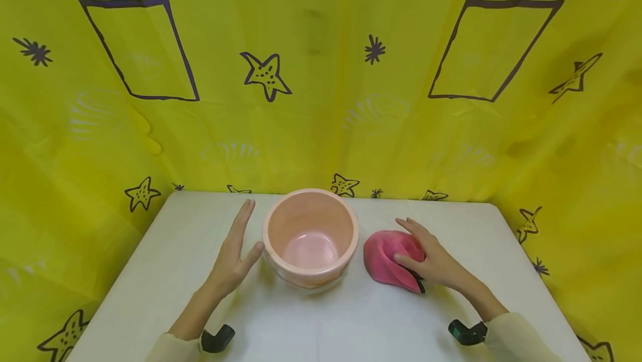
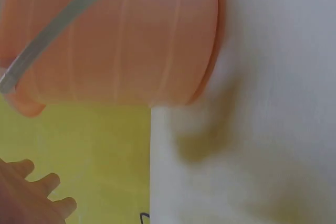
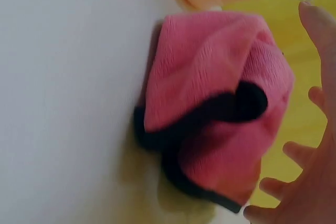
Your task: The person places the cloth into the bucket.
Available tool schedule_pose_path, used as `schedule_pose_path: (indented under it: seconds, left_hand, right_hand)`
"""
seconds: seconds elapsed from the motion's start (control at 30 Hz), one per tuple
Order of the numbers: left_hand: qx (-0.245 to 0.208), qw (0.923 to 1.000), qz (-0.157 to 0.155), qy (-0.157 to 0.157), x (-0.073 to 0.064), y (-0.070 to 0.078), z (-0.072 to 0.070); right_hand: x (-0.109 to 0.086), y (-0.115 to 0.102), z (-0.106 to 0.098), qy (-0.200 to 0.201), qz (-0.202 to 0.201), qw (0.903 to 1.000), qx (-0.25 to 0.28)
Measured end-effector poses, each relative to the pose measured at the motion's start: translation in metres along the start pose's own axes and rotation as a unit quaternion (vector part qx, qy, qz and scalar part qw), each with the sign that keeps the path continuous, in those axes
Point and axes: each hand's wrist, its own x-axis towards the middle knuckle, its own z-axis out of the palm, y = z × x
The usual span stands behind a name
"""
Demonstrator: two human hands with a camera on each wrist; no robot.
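Observation:
A peach-coloured plastic bucket point(image 1: 310, 277) stands upright on the white table, and its inside shows bare from above. Its light grey carrying handle point(image 2: 63, 20) hangs across the outer wall in the left wrist view. To the left of the bucket is my left hand point(image 1: 232, 264), fingers straight and thumb tip right at the rim. A crumpled pink cloth point(image 1: 386, 262) with black edging point(image 3: 194, 119) lies heaped to the bucket's right. My right hand point(image 1: 435, 260) is over the cloth's right side, thumb and fingers spread apart, overlapping it in the head view.
The white table point(image 1: 321, 328) ends at a yellow curtain point(image 1: 311, 128) printed with stars and frames, which hangs behind and on both sides. A dark wrist device sits at the left wrist point(image 1: 218, 340) and another at the right wrist point(image 1: 467, 333).

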Motion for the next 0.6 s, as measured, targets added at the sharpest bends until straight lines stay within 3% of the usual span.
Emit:
schedule_pose_path:
  seconds: [0.13, 0.33, 0.47, 0.6]
  left_hand:
    - [-0.004, 1.0, 0.003, -0.001, -0.001, 0.004, 0.004]
    - [-0.009, 0.9997, -0.02, -0.005, -0.005, 0.005, 0.011]
    - [-0.019, 0.9995, -0.022, -0.011, -0.008, 0.005, 0.017]
    - [-0.031, 0.9993, -0.017, -0.01, -0.01, 0.005, 0.021]
  right_hand:
    - [0.01, -0.008, 0.016, -0.008, 0.011, 0.9999, 0.005]
    - [0.017, -0.006, 0.038, 0.012, -0.015, 0.9987, -0.048]
    - [0.013, 0.001, 0.043, 0.031, -0.041, 0.9944, -0.093]
    - [0.007, 0.006, 0.04, 0.03, -0.039, 0.9917, -0.119]
